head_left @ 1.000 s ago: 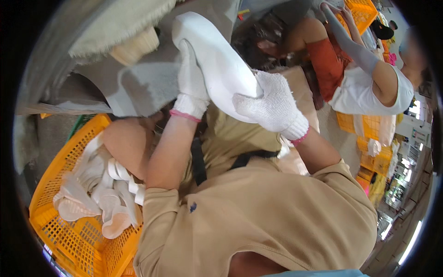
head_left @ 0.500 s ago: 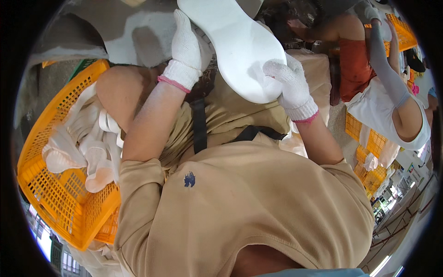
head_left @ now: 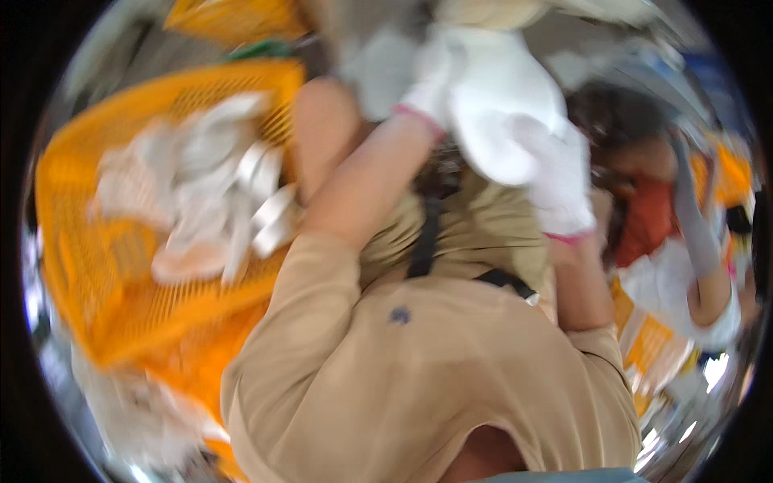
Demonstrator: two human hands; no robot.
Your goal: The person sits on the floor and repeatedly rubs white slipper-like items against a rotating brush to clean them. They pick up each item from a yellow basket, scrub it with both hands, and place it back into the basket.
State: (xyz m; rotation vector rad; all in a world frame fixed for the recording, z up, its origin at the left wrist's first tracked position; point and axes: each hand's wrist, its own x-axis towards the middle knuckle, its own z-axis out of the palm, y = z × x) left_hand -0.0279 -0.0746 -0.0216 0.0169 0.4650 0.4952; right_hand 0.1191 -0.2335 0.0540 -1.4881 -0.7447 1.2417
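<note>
A smooth white shoe sole (head_left: 499, 92) is held out over my lap, its rounded end toward me. My right hand (head_left: 560, 173), in a white knit glove with a pink cuff, is closed on the right side of that end, thumb over the upper face. At the left edge my left hand (head_left: 431, 76), gloved the same way, grips the sole; motion blur smears its fingers. The sole's far end meets a pale blurred shape that I cannot make out.
To my left an orange plastic basket (head_left: 88, 314) holds several white and pinkish pieces (head_left: 201, 201). Another orange basket (head_left: 233, 18) stands farther off. On the right a co-worker in white and rust-red clothing (head_left: 648, 213) sits close by, with more orange crates (head_left: 644, 338) around.
The view has swung left, so the basket, my arms and the sole appear farther right. My hands stay on the sole, and the picture has become blurred.
</note>
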